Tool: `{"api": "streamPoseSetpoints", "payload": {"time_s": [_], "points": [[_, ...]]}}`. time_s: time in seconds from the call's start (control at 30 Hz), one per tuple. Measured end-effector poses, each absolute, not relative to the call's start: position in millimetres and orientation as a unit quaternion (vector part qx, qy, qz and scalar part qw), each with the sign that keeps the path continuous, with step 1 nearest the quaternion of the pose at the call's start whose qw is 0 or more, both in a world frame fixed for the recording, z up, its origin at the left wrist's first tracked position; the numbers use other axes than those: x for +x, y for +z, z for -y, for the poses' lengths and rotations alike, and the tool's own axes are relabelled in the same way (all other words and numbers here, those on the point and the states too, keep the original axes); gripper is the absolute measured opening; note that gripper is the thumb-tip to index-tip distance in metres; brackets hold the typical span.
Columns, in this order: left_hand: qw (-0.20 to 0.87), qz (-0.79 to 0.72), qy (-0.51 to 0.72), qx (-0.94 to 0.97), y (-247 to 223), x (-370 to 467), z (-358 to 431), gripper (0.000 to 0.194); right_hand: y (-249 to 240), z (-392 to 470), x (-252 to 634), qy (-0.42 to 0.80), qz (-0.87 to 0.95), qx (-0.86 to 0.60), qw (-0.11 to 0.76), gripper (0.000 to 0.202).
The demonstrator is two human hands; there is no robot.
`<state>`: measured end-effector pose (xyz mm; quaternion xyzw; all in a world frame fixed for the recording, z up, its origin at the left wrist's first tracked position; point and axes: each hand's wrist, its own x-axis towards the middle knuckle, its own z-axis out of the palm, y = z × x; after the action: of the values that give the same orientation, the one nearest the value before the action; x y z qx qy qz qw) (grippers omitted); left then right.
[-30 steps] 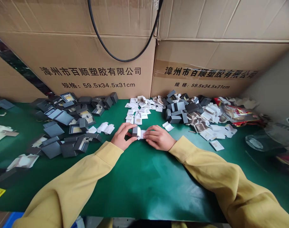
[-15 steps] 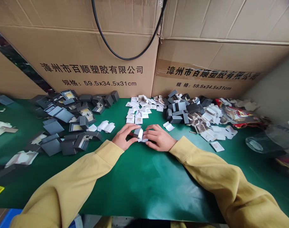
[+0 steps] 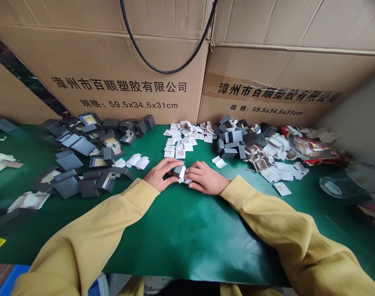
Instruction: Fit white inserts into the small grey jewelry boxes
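Observation:
Between my hands, over the green tabletop, is a small dark grey box (image 3: 177, 169) with a white folded card piece (image 3: 181, 177) showing at its right side. The thumb and fingers of my left hand (image 3: 162, 174) close on the box from the left. My right hand (image 3: 206, 177) has its fingertips bent onto the white card from the right, partly covering it. Just beyond my hands lies a group of small white folded cards (image 3: 179, 153). Whether the card sits inside the box or only against it is hidden by my fingers.
Many dark grey boxes (image 3: 70, 152) lie heaped on the left, and another heap (image 3: 233, 144) is at the back right beside loose white cards (image 3: 276, 172). A clear plastic container (image 3: 332, 187) stands far right. Large cartons (image 3: 128, 61) line the back, with a black cable (image 3: 165, 72) hanging before them.
My hands stay almost in place on the small box and white card, with only slight finger movement. The view has tipped a little.

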<state>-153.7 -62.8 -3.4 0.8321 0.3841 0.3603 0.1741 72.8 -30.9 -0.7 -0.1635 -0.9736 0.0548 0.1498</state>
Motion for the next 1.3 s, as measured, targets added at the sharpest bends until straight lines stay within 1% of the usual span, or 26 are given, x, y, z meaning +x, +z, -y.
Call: {"api": "streamPoseSetpoints", "payload": {"time_s": [0.27,0.43,0.63,0.77,1.07,1.1,1.17,1.23,1.3], "points": [[0.208,-0.39,0.361,0.821,-2.2,-154.3,63.9,0.038,-2.8,27.0,74.6,0.071,0.976,-0.152,0.139,0.035],[0.288,-0.401,0.339,0.801,-1.8,-153.1,68.1,0.046,-2.3,27.7,76.7,0.072,0.973,-0.152,0.16,0.03],[0.31,-0.425,0.342,0.779,-9.1,-152.2,67.4,0.052,-4.6,31.3,74.9,0.065,0.968,-0.15,0.191,0.028],[0.301,-0.442,0.348,0.77,-11.5,-150.4,67.4,0.05,-10.5,31.7,73.5,0.074,0.961,-0.146,0.225,0.024],[0.266,-0.449,0.333,0.785,-4.4,-146.6,69.7,0.046,-9.9,32.4,70.7,0.169,0.9,-0.198,0.35,0.012],[0.266,-0.448,0.334,0.785,-4.4,-146.8,69.6,0.047,-9.1,33.4,69.2,0.174,0.892,-0.215,0.357,0.013],[0.271,-0.446,0.337,0.784,-5.3,-147.6,68.8,0.048,-8.3,35.6,65.5,0.184,0.882,-0.243,0.358,0.022],[0.283,-0.442,0.341,0.78,-7.1,-148.8,67.3,0.05,-8.5,37.6,61.8,0.193,0.882,-0.257,0.345,0.031],[0.301,-0.435,0.349,0.773,-9.4,-150.0,65.6,0.051,-9.5,38.9,58.8,0.197,0.885,-0.261,0.333,0.033]]}}
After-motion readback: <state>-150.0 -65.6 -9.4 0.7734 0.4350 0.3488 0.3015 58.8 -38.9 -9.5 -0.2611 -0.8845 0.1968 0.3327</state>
